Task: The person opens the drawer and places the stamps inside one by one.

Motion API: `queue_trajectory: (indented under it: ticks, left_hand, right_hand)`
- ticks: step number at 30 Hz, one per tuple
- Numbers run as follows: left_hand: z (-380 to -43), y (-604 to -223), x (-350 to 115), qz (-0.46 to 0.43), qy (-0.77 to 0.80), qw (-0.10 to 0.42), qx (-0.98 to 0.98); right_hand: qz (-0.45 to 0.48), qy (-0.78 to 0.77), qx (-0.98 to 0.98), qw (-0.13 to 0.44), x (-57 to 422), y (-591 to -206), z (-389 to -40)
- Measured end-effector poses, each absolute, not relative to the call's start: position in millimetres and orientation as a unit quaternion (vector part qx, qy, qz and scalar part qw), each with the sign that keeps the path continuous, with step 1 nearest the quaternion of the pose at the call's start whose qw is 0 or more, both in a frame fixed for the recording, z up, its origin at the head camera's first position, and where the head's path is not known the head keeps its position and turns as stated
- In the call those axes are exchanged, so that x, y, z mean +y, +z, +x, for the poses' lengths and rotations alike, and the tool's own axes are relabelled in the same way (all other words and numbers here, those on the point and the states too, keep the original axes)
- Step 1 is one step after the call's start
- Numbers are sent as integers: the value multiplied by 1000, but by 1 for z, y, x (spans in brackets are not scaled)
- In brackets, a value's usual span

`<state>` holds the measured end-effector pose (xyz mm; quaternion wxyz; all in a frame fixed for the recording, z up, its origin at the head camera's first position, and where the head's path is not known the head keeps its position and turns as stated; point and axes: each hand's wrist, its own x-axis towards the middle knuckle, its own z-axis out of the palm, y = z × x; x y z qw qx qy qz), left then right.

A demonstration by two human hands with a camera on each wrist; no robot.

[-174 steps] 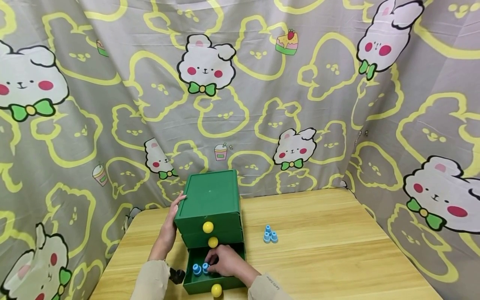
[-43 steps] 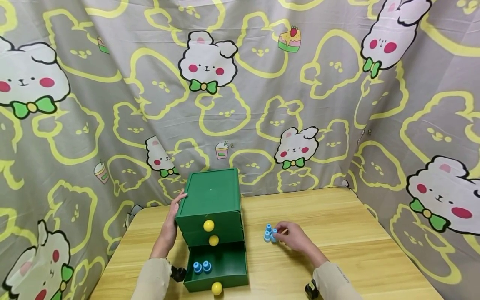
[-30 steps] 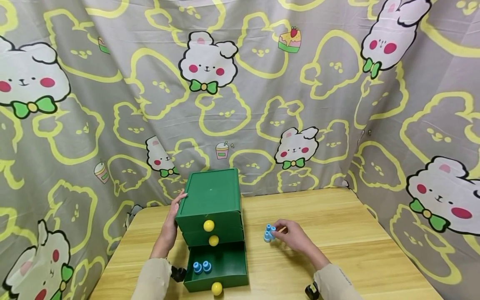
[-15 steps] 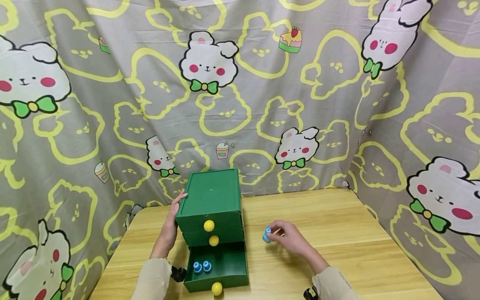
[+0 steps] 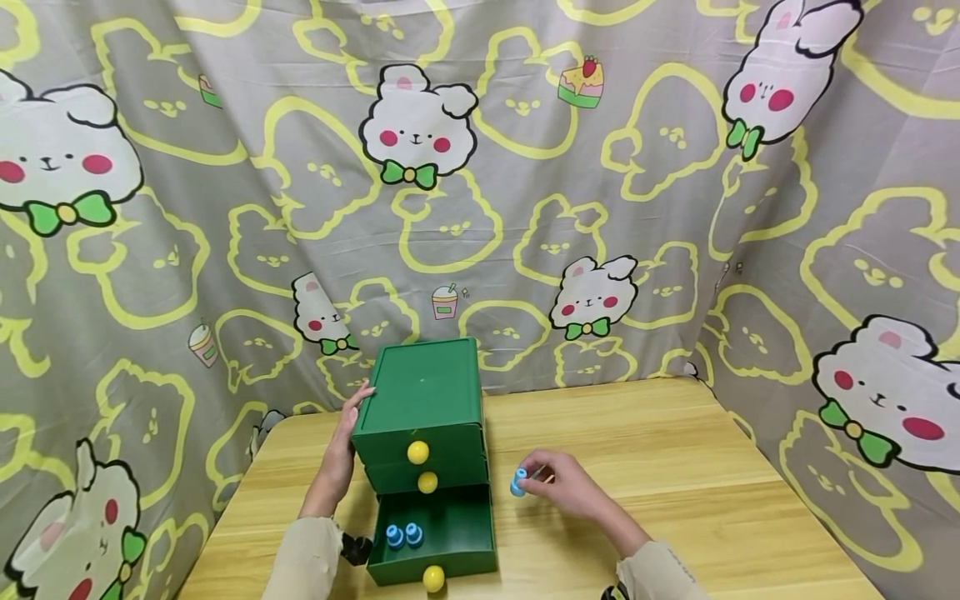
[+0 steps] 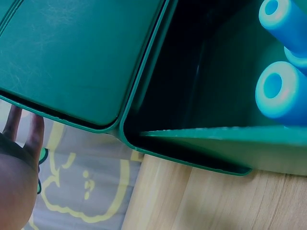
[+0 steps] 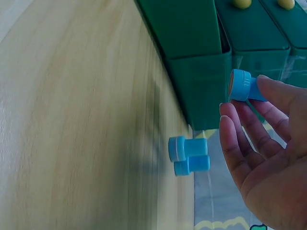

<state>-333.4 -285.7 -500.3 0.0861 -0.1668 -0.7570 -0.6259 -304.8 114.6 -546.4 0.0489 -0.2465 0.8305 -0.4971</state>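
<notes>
In the right wrist view, my right hand point(image 7: 268, 148) pinches a small blue stepped cylinder point(image 7: 241, 85) with a wide base between thumb and fingers, held above the table. Two like blue cylinders point(image 7: 192, 149) stand close together on the table below; in the head view the right hand point(image 5: 566, 485) hides them. Against the left side of a green drawer cabinet point(image 5: 420, 387) rests my left hand point(image 5: 341, 458), its fingers point(image 6: 34, 134) fairly straight. The bottom drawer point(image 5: 457, 521) is pulled out, with two blue cylinders point(image 5: 403, 535) upright at its left.
Yellow round knobs point(image 5: 417, 452) mark the drawer fronts; the two upper drawers are closed. The cabinet stands on a wooden table point(image 5: 637, 467), with a patterned curtain point(image 5: 517, 200) behind and at both sides.
The right hand went from the open drawer to the blue cylinders on the table, took hold of one, and carried it left towards the cabinet. The left hand stays against the cabinet.
</notes>
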Motion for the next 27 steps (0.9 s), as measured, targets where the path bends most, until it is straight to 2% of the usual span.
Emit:
queue_trajectory:
  ticks: [27]
  left_hand:
    - [-333, -500, -286, -154, -625, 78, -761]
  right_hand:
    - [-330, -499, 798, 68, 62, -537, -284]
